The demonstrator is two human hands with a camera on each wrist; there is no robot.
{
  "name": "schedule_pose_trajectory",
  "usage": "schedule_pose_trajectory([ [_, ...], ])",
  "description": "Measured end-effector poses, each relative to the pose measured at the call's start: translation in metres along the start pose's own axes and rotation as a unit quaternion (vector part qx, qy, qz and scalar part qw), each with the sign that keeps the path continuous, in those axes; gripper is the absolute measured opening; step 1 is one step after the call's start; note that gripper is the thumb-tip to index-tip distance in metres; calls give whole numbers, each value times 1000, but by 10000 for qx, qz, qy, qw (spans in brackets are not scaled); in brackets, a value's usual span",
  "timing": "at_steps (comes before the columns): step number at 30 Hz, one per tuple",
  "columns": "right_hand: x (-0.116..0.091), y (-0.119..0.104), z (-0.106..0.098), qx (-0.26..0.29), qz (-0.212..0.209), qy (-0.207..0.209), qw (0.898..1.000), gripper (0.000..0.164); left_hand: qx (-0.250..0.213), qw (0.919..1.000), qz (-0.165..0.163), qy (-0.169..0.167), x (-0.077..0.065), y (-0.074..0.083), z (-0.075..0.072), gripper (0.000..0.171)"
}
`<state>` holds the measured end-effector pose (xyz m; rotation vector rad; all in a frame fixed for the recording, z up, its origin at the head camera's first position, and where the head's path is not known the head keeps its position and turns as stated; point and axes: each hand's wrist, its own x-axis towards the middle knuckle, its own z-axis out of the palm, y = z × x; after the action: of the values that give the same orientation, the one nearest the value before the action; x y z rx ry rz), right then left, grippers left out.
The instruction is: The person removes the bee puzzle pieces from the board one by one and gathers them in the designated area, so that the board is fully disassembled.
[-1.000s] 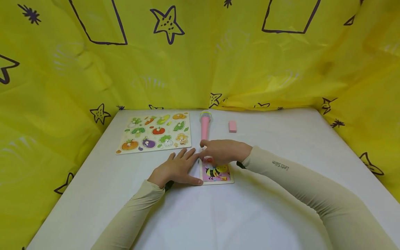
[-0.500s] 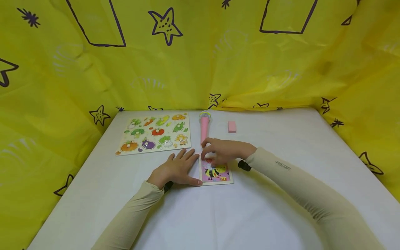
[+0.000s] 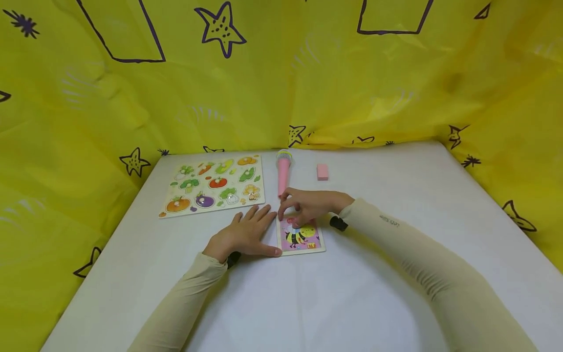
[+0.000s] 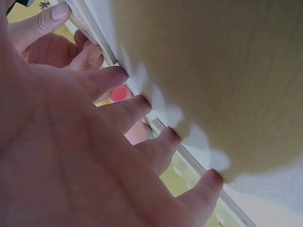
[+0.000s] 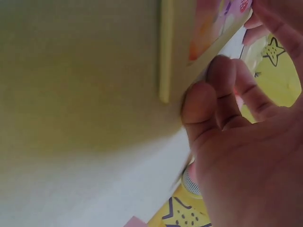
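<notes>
A small wooden puzzle (image 3: 303, 239) with a bee on a pink picture lies on the white table. My left hand (image 3: 246, 234) rests spread beside it, fingers straight, thumb tip at the puzzle's lower left corner. Over the puzzle's top edge is my right hand (image 3: 308, 203), fingers bent. Its thumb comes down on the picture and its index finger reaches the upper left corner; whether they pinch a piece I cannot tell. In the right wrist view, curled fingertips (image 5: 199, 101) sit right by the puzzle's frame (image 5: 220, 42). The right hand covers part of the picture's top.
A pink toy microphone (image 3: 283, 171) lies just behind the right hand. A vegetable peg puzzle board (image 3: 200, 176) lies at the back left, its near edge close to the left fingertips. Further right is a pink block (image 3: 322, 172). Yellow patterned cloth (image 3: 264, 98) hangs around the table.
My right thumb and index finger have spread apart over the puzzle, uncovering more of the bee. The left hand stays in place beside it. The head view has shifted slightly.
</notes>
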<state>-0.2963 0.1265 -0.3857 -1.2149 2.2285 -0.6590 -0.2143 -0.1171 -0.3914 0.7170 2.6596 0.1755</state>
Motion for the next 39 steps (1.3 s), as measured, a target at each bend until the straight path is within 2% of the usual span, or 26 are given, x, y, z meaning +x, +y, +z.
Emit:
schedule_pose_trajectory([
  [5,6,-5,-1,-255,61,-77,9996,31,-79,10000,-13,-18,-1,0,-2,110],
  [11,6,-10,2,-233,82,-56,9997,35,-107,9999,-19,-61,-1,0,-1,110],
  [18,6,-12,9,-273,-223,226,9991,29,-123,9999,28,-22,-1,0,0,111],
  [22,4,-14,13,-82,-257,419,9988,24,-156,9999,46,6,0,-2,0,110],
  [25,1,-15,16,106,-133,616,9980,23,-154,9999,52,16,0,-3,-1,110],
  [31,-3,-13,23,356,14,1004,9943,27,-133,9999,63,-13,0,-3,-2,109],
  [39,-5,-9,31,768,94,1314,9883,21,-233,9997,75,-16,-1,-2,-1,108],
])
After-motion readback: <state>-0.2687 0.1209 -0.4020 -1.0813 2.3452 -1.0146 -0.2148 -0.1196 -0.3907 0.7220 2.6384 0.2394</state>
